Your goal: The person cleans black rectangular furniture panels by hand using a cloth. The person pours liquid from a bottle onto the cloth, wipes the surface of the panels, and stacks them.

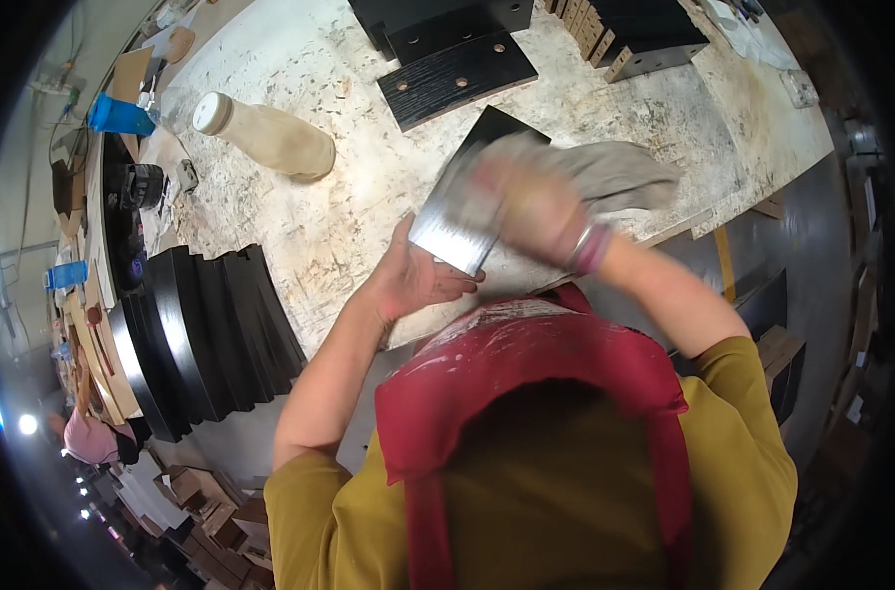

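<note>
My left hand [408, 275] grips the near end of a black rectangular board [454, 241], thumb along its edge and fingers beneath. The board is tilted over the table's near side, and its lower part shines with reflected light. Across its upper part lies my right hand [538, 208], smeared by motion, with a grey cloth [619, 175] bunched under it. The cloth's loose end trails off to the right. How the right fingers lie is blurred. Just beyond, a black board with drilled holes [457, 81] rests flat on the table.
The worn white table [369, 108] carries a cloudy bottle with a white cap [270, 138]. Stacked black boards [644, 39] stand at the far right. More black panels [206, 334] lean in a row at left. A blue cup [120, 115] is at far left; a co-worker [93, 438] is beyond.
</note>
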Motion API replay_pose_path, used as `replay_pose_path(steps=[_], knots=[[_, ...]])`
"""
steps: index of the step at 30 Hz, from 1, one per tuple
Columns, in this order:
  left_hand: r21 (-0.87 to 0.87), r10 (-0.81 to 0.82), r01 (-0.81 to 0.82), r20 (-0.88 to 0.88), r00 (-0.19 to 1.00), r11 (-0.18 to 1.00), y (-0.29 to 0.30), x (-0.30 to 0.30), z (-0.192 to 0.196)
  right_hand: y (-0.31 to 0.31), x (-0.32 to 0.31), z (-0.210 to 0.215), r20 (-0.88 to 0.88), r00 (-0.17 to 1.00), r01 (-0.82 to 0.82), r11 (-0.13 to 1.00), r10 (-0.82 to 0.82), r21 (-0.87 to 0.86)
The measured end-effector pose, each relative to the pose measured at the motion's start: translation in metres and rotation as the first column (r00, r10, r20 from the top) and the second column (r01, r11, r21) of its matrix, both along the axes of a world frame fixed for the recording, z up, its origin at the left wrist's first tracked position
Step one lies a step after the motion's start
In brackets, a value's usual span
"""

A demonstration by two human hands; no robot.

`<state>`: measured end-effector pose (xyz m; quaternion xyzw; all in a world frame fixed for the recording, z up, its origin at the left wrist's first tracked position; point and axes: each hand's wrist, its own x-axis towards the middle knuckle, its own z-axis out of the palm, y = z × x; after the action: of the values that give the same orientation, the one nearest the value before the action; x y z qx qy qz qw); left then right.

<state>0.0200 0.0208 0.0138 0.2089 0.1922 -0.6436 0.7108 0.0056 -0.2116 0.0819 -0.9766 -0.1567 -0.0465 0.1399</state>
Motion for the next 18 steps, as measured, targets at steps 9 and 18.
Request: replay_pose_path(steps=[9, 18], knots=[[0.709, -0.536, 0.059, 0.474, 0.699, 0.703, 0.015, 0.01, 0.042, -0.128, 0.015, -0.04, -0.287, 0.912, 0.404, 0.762, -0.293, 0.506], [0.275, -0.677, -0.62, 0.367, -0.639, 0.735, -0.066, 0.054, 0.018, -0.077, 0.038, -0.041, 0.159, 0.983, 0.042, 0.957, -0.091, 0.287]])
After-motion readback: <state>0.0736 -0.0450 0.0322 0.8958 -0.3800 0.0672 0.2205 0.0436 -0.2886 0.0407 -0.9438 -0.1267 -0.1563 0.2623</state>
